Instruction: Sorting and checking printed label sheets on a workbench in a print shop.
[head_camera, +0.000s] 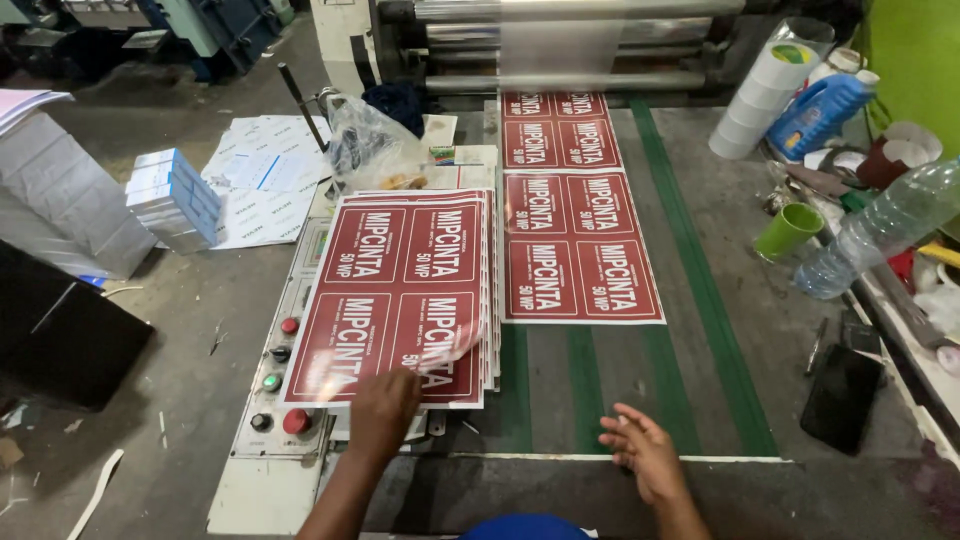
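Head view. We see the left hand (383, 408) lying palm down on the near edge of the stack of red printed sheets (400, 295), fingers loosely curled and resting on the top sheet, not clamped around anything. The stack sits at the near left of the table (700, 330), partly over the control panel (280, 380) with its red and green buttons. The top sheet is glossy and its near corner bows slightly beside the hand.

The right hand (645, 452) hovers over the near edge of the table, fingers spread and open, holding nothing, well apart from the left hand. Whether it touches the surface we cannot tell.

A second run of red printed sheets (575, 230) lies flat to the right of the stack, running from the rollers (560, 45) at the far edge toward us, its left side just beside the stack.

Open room: the green-striped belt between the right hand and the sheet run is bare. The right edge is crowded: a green cup (787, 230), a clear plastic bottle (880, 230), a blue jug (822, 112) and a dark phone-like slab (842, 398).
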